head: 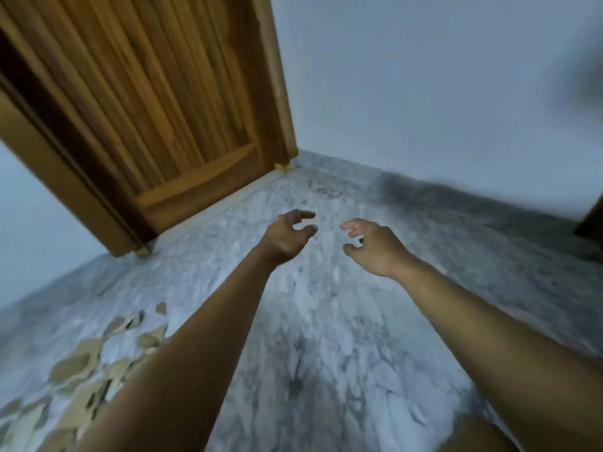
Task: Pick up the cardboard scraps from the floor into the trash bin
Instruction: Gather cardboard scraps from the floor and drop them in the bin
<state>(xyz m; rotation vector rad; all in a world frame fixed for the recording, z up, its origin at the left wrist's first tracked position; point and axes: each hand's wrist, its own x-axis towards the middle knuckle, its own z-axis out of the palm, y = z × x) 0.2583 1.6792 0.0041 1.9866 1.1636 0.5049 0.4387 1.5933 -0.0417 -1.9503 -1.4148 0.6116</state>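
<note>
The torn, tan, flat cardboard scraps lie scattered on the near left part of the grey-and-white marbled stone floor. They form a loose band that runs from the near left up toward the middle of the floor. The smallest scraps are at the far end of the band. The person's bare left forearm passes just beside the scraps and hides part of them. The picture is blurred, so I cannot tell how many pieces there are.

Both bare forearms reach forward over the middle of the floor. The left grip, a bare hand, hangs in the air with its fingers loosely curled and spread. It is released and holds nothing. The right grip, also a bare hand, is just beside it with a gap between them, thumb lowest and fingers bent inward. It too is released and carries nothing. Neither touches a scrap, and the scraps are well apart from both, nearer and to the left.

Along the floor's far left edge stands a brown wooden plank door in its frame. A plain pale blue-grey wall rises from the far right edge and meets the door frame at the far corner.
</note>
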